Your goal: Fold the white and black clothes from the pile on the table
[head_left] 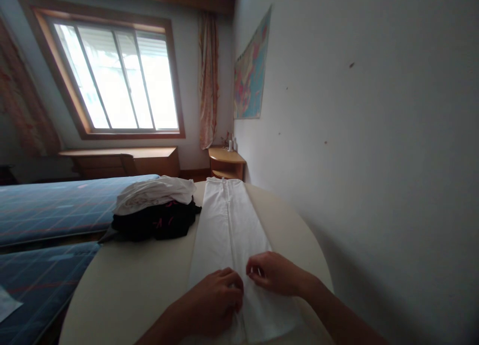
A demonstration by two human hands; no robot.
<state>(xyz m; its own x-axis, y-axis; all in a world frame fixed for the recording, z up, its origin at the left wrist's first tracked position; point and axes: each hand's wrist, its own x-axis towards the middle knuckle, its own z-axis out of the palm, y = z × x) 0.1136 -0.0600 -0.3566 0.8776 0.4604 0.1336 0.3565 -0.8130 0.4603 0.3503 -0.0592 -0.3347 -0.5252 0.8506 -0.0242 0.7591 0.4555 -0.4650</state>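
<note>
White trousers (224,235), as they appear, lie lengthwise on a round cream table (130,280), waistband at the far end and the wider end toward me. A seam or fold line runs down their middle. My left hand (215,302) rests on the near part, left of that line, fingers curled closed on the fabric. Just to the right, my right hand (275,273) is over the cloth with its fingers bent in toward the thumb, leaving a small gap in the curl. Whether fabric is between its fingertips cannot be made out.
Left on the table is a pile of clothes, a white garment (153,191) over a black one (157,221). Beds with blue checked covers (56,205) stand left of the table. A white wall (374,185) rises close on the right. A wooden corner stand (226,156) is beyond.
</note>
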